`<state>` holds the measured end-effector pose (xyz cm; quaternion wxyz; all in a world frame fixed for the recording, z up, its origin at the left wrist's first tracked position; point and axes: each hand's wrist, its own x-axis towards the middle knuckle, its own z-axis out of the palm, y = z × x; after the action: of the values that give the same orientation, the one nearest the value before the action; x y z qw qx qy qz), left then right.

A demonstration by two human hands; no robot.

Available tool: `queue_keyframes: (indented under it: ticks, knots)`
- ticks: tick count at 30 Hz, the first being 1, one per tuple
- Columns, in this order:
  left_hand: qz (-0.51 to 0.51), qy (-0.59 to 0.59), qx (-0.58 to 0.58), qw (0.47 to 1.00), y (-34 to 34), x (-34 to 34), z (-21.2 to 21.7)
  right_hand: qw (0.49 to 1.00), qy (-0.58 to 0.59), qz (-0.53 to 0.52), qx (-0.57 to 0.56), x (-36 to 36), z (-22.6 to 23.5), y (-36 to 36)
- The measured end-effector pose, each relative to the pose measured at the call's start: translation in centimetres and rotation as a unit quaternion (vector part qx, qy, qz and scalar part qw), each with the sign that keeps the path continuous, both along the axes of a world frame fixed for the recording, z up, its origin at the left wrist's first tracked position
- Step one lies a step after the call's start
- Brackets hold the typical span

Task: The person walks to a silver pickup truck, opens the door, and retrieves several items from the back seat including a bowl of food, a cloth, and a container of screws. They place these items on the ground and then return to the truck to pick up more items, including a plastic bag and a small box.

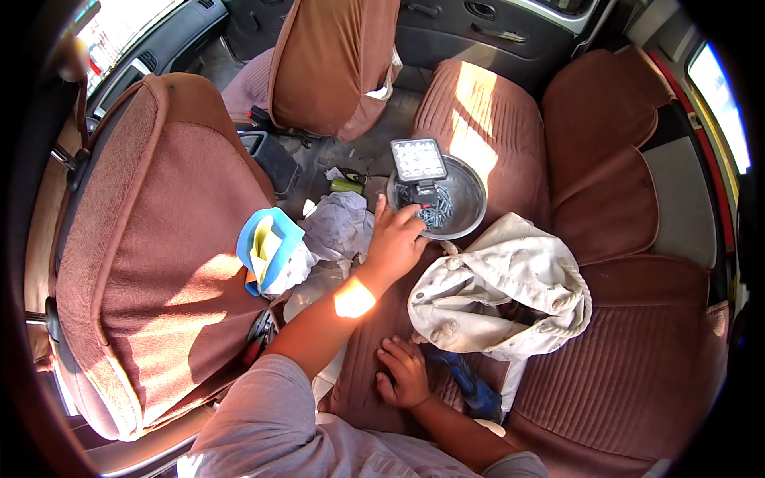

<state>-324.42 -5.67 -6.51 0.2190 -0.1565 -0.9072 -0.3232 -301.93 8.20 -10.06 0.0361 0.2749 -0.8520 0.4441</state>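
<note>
My left hand (396, 243) reaches to the near left rim of a grey metal bowl (476, 187), one finger along the outside and others over the edge. Loose screws (437, 209) lie in the bowl. A square work light (418, 160) with a pale LED panel stands among them, its base close to my fingertips. My right hand (404, 373) rests on the brown seat, its fingers apart and holding nothing. Beside it a blue and black object (470, 384), whose kind I cannot make out, pokes from under a white canvas bag (510, 299) with a rope edge.
Brown front seats (163, 239) stand to the left and far side. Between seats lie a crumpled white bag (339, 223), a green cylindrical item (347, 186) and a dark bin (275, 163). A blue-edged packet (271, 247) sits by the front seat. The rear backrest (598, 151) rises at right.
</note>
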Motion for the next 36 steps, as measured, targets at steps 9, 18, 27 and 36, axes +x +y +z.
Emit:
queue_keyframes:
  ticks: [9, 18, 27, 36]
  knots:
    - [-0.105, 0.009, 0.108, 0.989, -0.4, -1.5, 3.3, 1.0, -0.018, -0.003, 0.014, 0.0, -0.4, 0.1]
    - [-0.025, -0.114, -0.157, 0.981, 4.8, -8.6, 6.4, 0.999, -0.029, -0.003, 0.023, 0.4, -0.3, 0.3]
    - [-0.095, -0.204, -0.29, 0.93, 9.2, -11.4, 3.1, 1.0, -0.013, 0.003, 0.005, -0.3, -0.5, 0.5]
    - [-0.047, -0.174, 0.158, 0.971, 6.0, -11.4, 10.7, 1.0, -0.028, -0.006, -0.009, -0.1, -0.5, 0.9]
